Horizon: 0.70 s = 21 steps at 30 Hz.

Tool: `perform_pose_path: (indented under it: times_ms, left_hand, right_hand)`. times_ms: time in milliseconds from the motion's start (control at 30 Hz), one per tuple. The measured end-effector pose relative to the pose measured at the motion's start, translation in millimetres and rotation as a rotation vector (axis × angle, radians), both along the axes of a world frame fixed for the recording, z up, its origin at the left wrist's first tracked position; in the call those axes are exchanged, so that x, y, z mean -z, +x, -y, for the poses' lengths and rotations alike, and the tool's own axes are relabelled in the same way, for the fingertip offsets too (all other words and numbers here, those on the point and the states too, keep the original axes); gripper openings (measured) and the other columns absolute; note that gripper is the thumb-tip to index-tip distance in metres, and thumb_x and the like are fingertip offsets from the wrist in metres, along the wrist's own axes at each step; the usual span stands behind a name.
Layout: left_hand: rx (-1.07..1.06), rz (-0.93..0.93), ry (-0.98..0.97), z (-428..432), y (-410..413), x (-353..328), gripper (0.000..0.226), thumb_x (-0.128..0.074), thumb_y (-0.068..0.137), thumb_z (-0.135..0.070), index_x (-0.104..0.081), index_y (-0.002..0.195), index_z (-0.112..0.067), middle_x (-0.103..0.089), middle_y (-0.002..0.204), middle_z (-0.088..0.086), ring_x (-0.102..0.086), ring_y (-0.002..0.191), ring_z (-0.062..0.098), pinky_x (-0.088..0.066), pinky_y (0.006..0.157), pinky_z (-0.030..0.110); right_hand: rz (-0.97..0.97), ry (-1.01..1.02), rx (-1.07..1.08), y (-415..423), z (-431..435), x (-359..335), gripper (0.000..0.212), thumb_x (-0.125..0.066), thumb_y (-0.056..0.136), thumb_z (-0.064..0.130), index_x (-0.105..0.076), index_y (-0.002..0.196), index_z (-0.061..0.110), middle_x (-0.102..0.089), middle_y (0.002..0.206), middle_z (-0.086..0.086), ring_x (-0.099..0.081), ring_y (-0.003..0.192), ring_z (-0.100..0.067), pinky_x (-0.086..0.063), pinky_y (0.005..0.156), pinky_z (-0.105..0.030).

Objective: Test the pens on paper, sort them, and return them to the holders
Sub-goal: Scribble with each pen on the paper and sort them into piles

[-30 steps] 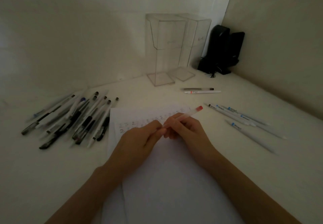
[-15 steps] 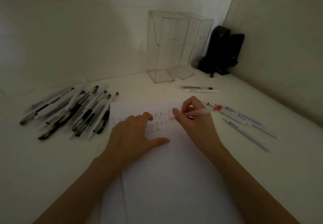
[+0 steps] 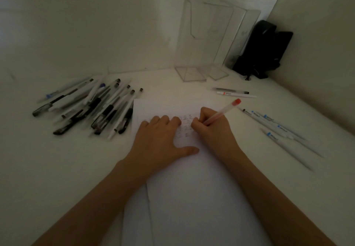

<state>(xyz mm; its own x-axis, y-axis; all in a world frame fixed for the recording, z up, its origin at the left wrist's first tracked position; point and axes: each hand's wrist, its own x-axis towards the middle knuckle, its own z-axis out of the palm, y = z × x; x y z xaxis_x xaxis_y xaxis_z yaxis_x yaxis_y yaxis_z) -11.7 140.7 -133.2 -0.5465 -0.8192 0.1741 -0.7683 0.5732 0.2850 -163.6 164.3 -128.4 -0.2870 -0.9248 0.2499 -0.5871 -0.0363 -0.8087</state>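
Since half a second ago the right hand (image 3: 213, 128) has curled tighter and dropped its pen tip to the sheet, and the left hand (image 3: 163, 142) has slid a little farther up the paper.

From the head camera, the right hand's fingers are pressed together around the red-capped pen (image 3: 221, 114), pinching it low on the barrel, capped end tilted up and to the right. Its tip is hidden behind the fingers, among rows of small test marks (image 3: 185, 124). The left hand lies flat with fingers spread, thumb out to the right, pressing the paper (image 3: 192, 197) down just left of the marks.

A loose pile of pens (image 3: 90, 107) lies at left on the white table (image 3: 57, 169). Right of the paper lie several blue-marked white pens (image 3: 274, 128), and farther off two single pens (image 3: 234, 93). Two clear holders (image 3: 203, 40) stand at the far wall, beside a black object (image 3: 263, 49) in the corner.
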Motion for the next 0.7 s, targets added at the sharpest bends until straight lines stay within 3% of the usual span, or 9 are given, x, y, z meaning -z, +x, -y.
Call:
perform_pose_path:
  times_ms: [133, 700]
  left_hand:
    - [-0.001, -0.007, 0.023, 1.1, -1.3, -0.9, 0.076, -0.043, 0.067, -0.080, -0.040, 0.123, -0.030, -0.049, 0.115, -0.006, -0.043, 0.107, 0.015, -0.030, 0.088, 0.031]
    - [-0.003, -0.020, 0.033, 0.9, -0.8, -1.8, 0.073, -0.044, 0.068, -0.079, -0.039, 0.123, -0.030, -0.049, 0.115, -0.007, -0.043, 0.107, 0.014, -0.029, 0.086, 0.029]
  right_hand:
    - [-0.015, -0.012, 0.015, 0.3, -0.5, -0.6, 0.039, -0.056, 0.076, 0.000, -0.027, 0.057, 0.019, -0.028, 0.050, 0.008, -0.029, 0.046, -0.005, -0.025, 0.045, -0.018]
    - [0.024, -0.020, -0.041, -1.1, -2.8, -1.5, 0.031, -0.054, 0.078, 0.000, -0.032, 0.061, 0.013, -0.029, 0.054, 0.003, -0.028, 0.050, -0.005, -0.025, 0.046, -0.018]
